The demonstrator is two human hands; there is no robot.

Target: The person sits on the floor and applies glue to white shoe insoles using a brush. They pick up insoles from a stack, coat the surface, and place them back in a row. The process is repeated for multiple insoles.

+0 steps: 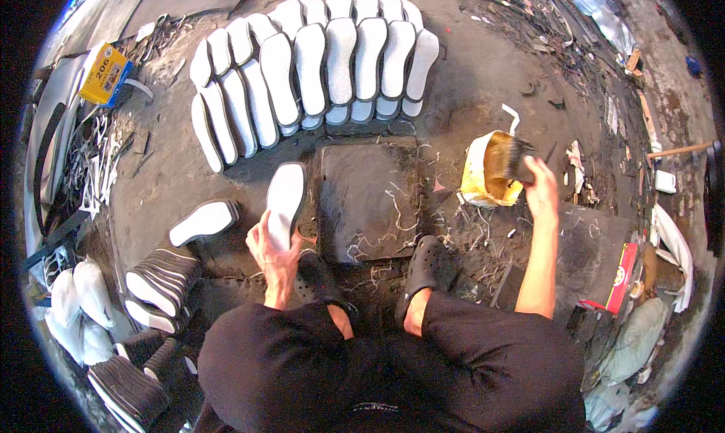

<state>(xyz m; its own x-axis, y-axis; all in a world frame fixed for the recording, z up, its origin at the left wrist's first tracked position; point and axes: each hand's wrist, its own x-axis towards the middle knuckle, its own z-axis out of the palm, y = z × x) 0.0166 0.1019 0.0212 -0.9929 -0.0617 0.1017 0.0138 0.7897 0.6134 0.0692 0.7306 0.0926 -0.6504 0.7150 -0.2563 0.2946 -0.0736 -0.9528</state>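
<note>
Low in front of me, my left hand (273, 253) grips the near end of a shoe sole (286, 195) with a white top and a dark edge. Over to the right, my right hand (541, 185) is closed on a dark brush (516, 161), which motion blurs. The brush is at the mouth of a yellow tub (476, 169) with brownish stuff inside; whether its bristles touch the contents, I cannot tell. A loose white-topped sole (202, 222) lies left of my left hand. Farther off, several white-topped soles (310, 63) lie overlapping in curved rows.
Between my feet and the rows lies a dark square slab (368, 199) with pale threads on it. Stacked dark soles (162, 282) and white bundles (79, 305) sit at my left. A yellow-blue box (104, 74) stands far left, a red box (621, 278) at right. Scraps litter the ground.
</note>
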